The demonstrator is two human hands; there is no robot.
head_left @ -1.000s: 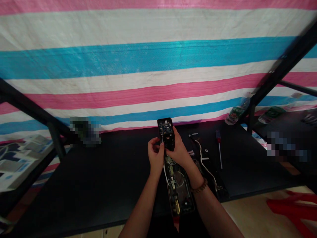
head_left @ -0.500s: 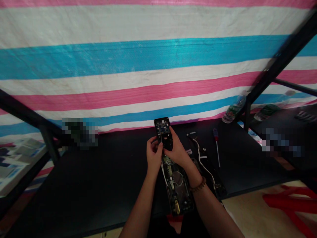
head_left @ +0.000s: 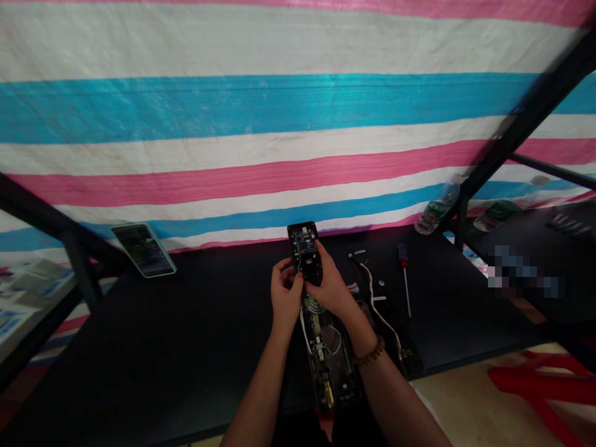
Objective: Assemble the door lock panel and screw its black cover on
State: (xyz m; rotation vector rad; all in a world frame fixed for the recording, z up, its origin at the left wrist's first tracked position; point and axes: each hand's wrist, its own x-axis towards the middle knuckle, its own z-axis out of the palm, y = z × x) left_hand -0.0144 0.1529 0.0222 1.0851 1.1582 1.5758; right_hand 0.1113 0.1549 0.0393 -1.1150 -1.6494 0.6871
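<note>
A black housing with a circuit board (head_left: 305, 239) is held up between both hands. My left hand (head_left: 285, 295) pinches its lower left side, where a white wire runs down. My right hand (head_left: 331, 282) grips the right edge, thumb near the lower part. Below the hands lies a long open black casing (head_left: 338, 372) with brass-coloured fittings and thin wires inside. Right of it is a dark panel (head_left: 386, 304) with a white cable (head_left: 379, 313) along it.
A screwdriver (head_left: 404, 273) lies on the black table (head_left: 186, 347) at the right. A plastic bottle (head_left: 435, 211) leans at the back right. A phone (head_left: 143, 249) stands tilted at the back left. Black frame bars rise on both sides, before a striped sheet.
The view has shifted slightly, moving most things a little left in the picture. Both hands keep their hold on the circuit-board housing.
</note>
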